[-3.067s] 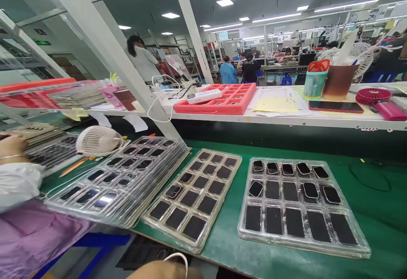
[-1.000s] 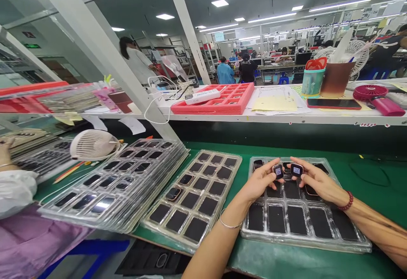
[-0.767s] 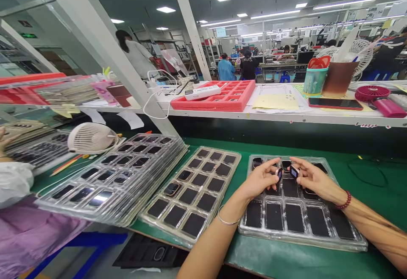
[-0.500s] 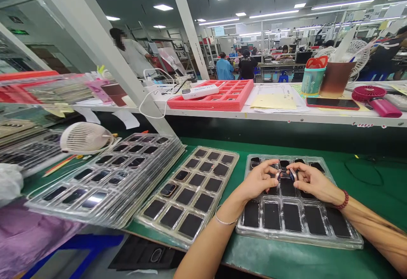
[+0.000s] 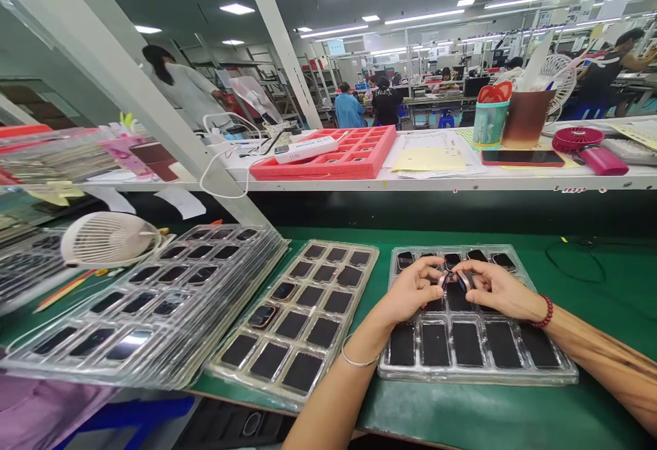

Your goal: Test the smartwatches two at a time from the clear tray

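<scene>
Apparently "11-10" on white box [image 5: 306,150], beyond hands [image 5: 410,294] [image 5: 506,291] with watches [image 5: 465,281].

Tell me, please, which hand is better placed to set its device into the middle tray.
Probably the left hand: it pinches a device and lies nearer the middle tray. The right hand also holds another device, but is farther away, beyond the left.

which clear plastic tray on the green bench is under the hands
The rightmost rectangular clear plastic tray: the left hand and right hand are over it; neither is above the middle clear tray or the clear stacked trays left of it.
</scene>
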`<state>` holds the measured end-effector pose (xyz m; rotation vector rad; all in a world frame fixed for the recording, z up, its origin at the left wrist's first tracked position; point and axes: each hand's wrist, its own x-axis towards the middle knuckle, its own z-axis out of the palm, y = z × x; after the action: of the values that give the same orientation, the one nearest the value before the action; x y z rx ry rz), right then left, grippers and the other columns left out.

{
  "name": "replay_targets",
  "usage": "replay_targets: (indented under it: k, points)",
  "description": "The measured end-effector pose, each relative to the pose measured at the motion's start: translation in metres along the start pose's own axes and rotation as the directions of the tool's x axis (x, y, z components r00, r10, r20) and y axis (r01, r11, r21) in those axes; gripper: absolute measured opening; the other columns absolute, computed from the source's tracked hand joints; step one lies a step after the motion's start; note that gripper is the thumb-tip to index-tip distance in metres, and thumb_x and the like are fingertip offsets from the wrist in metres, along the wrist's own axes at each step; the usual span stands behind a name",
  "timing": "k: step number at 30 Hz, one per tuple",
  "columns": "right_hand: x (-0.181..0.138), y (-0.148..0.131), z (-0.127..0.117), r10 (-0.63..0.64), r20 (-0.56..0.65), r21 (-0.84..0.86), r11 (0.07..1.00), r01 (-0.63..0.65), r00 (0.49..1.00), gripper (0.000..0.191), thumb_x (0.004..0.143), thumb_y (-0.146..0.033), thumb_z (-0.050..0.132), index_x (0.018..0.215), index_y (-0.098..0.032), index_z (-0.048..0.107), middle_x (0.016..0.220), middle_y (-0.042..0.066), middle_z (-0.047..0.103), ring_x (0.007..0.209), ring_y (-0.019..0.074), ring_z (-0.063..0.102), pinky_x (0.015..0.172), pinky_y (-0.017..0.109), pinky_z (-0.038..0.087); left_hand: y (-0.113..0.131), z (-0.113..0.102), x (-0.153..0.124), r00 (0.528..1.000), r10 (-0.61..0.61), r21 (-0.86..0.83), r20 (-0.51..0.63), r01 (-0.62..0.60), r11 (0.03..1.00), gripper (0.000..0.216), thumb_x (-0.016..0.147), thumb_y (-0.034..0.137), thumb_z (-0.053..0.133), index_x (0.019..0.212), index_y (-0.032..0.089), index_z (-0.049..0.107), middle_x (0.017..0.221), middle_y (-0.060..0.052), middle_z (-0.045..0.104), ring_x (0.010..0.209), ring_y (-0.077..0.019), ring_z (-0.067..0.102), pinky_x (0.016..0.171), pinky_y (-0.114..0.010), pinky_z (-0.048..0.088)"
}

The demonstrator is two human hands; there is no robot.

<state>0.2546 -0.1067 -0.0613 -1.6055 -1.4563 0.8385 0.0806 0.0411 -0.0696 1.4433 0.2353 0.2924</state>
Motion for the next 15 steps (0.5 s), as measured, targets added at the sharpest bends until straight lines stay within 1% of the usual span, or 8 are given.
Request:
replay_targets:
  k: [8,15]
  points:
    - [-0.0007,0.0001,0.0,-0.016,-0.002,0.012,1.0,0.016,1.0,0.044,0.081,-0.034,0.064,0.12,-0.016,0.052,0.057,-0.008,0.03,0.052,0.0092,0.027,0.05,0.023,0.022,-0.0004,-0.0005,0.0006,1.0,0.006,0.014,-0.006,-0.006,1.0,0.06,0.068,0.034,0.076,0.119,0.016,0.049,0.094,-0.004,0.057,0.055,-0.0032,0.046,0.042,-0.013,0.035]
    - [0.0012,-0.0022,0.001,-0.018,-0.001,0.084,0.996,0.018,1.0,0.043,0.081,-0.03,0.063,0.119,-0.015,0.051,0.056,-0.009,0.031,0.05,0.008,0.028,0.048,0.022,0.022,0.0003,-0.0016,0.0008,1.0,-0.011,0.049,0.005,0.011,0.999,0.059,0.069,0.036,0.075,0.119,0.017,0.052,0.099,-0.006,0.058,0.051,-0.0008,0.04,0.044,-0.015,0.034]
